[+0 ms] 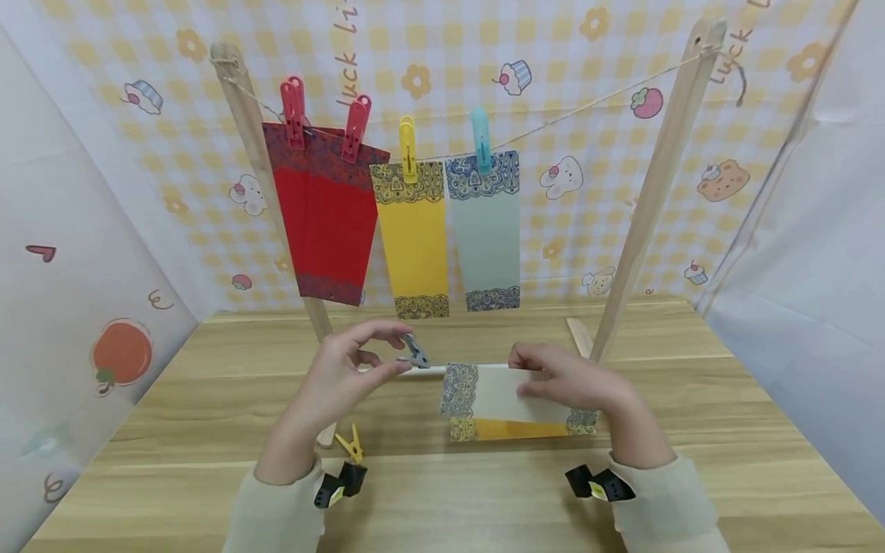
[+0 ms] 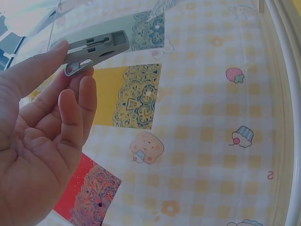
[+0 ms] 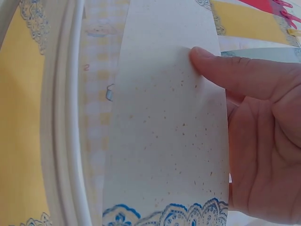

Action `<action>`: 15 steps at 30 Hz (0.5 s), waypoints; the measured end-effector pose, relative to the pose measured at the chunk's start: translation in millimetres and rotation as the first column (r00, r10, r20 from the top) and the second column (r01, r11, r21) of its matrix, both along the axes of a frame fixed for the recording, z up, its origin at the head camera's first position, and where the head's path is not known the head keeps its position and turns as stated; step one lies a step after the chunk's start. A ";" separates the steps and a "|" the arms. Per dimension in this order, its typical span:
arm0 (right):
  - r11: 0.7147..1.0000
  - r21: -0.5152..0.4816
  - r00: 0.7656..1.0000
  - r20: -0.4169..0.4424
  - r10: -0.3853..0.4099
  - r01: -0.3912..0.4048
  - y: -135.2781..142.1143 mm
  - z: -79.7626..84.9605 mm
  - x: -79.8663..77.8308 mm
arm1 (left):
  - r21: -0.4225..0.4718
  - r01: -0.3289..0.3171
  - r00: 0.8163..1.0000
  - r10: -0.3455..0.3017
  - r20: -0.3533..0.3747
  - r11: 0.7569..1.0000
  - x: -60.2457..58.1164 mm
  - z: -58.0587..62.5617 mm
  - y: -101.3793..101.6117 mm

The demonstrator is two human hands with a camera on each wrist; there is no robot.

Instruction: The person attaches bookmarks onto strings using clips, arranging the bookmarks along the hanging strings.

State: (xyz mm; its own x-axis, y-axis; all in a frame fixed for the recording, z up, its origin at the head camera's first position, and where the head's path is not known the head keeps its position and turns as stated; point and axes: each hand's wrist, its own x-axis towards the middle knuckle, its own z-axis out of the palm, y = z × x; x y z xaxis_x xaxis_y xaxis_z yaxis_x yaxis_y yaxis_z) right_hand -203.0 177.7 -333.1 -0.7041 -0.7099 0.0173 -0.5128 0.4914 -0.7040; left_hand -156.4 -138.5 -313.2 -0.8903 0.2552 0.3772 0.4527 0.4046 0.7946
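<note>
My left hand pinches a grey clothespin by its handle ends between thumb and fingers. In the left wrist view, the clothespin points away from the fingertips. My right hand grips a cream paper card with patterned ends, the thumb on its face; gold flecks show on the card in the right wrist view. A yellow card lies partly hidden under it, on the table. On the string hang a red card, a yellow card and a pale blue-grey card.
Two red clothespins, a yellow clothespin and a blue clothespin clip the hung cards. Wooden posts hold the string. A yellow clothespin lies on the table. A white bar runs behind the hands.
</note>
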 end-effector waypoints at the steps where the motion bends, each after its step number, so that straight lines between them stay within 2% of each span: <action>1: 1.000 -0.004 1.000 -0.002 0.001 -0.001 0.4 0.9 0.7 | 0.006 0.006 1.000 -0.006 -0.007 1.000 0.7 0.4 1.0; 10: 0.999 -0.033 1.000 -0.018 -0.023 0.023 6.6 5.2 1.9 | 0.042 0.047 0.994 -0.042 -0.096 0.998 6.6 3.9 5.6; 15: 0.995 -0.089 0.998 -0.043 -0.039 0.035 10.3 8.4 1.3 | 0.077 0.068 0.989 -0.058 -0.134 0.995 7.7 4.7 6.5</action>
